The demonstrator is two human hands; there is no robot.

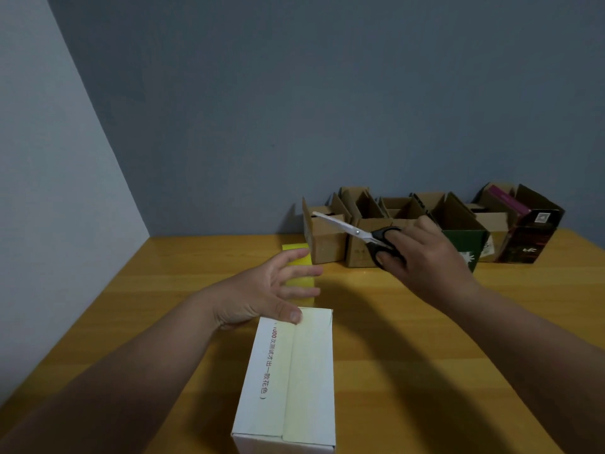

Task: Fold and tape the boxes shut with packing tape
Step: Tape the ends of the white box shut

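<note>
1. Holding black-handled scissors (360,232) in my right hand (422,257), fingers through the loops.
2. My left hand (265,290): fingers spread, thumb touching the white box (288,378).
3. White box: flaps folded shut, on the worktop (425,339) nearest me.
4. Open cardboard boxes (360,224): rear, against the wall.

both bare forearms reach forward from the lower corners of the view, angled toward each other. the left hand (265,290) lies low with its back up, its fingers (301,273) straight and loosely spread, pointing right, and the thumb tip pressed down flat at the near side. the right hand (422,253) is raised higher and farther forward, its back toward the camera and the wrist bent inward. its fingers are curled, with thumb and fingers threaded through the black handle loops it grips. the two hands are apart, not touching.
</note>
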